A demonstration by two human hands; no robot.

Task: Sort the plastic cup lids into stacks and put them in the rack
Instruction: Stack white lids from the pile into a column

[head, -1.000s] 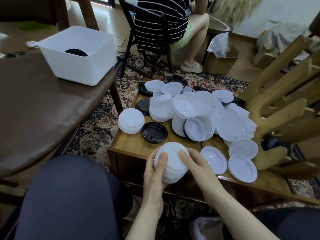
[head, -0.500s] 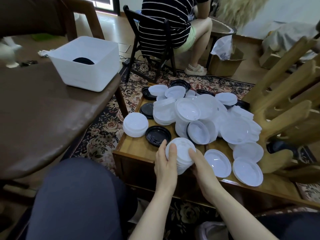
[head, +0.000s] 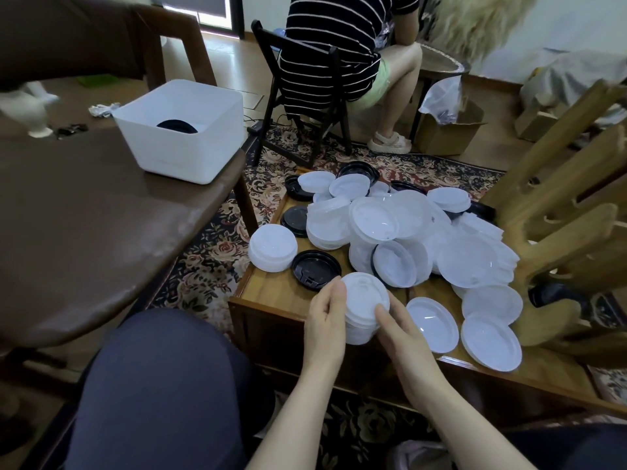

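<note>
A stack of white lids (head: 364, 300) sits at the near edge of the low wooden table (head: 271, 296). My left hand (head: 324, 320) grips its left side and my right hand (head: 400, 330) grips its right side. Behind it lies a loose pile of white lids (head: 400, 232) mixed with black lids (head: 315, 268). Another neat white stack (head: 272, 247) stands at the table's left edge. The wooden rack (head: 559, 212) rises at the right, with a black lid (head: 551, 293) low in it.
A white bin (head: 183, 130) holding a black lid stands on the brown table (head: 84, 215) to the left. A person sits on a black chair (head: 298, 96) beyond the low table. Two flat white lids (head: 490, 340) lie at the near right. My knee (head: 152, 385) is below.
Both hands have carried the white stack slightly forward and set it lower at the table's near edge, keeping hold of it. The view has moved closer to the table.
</note>
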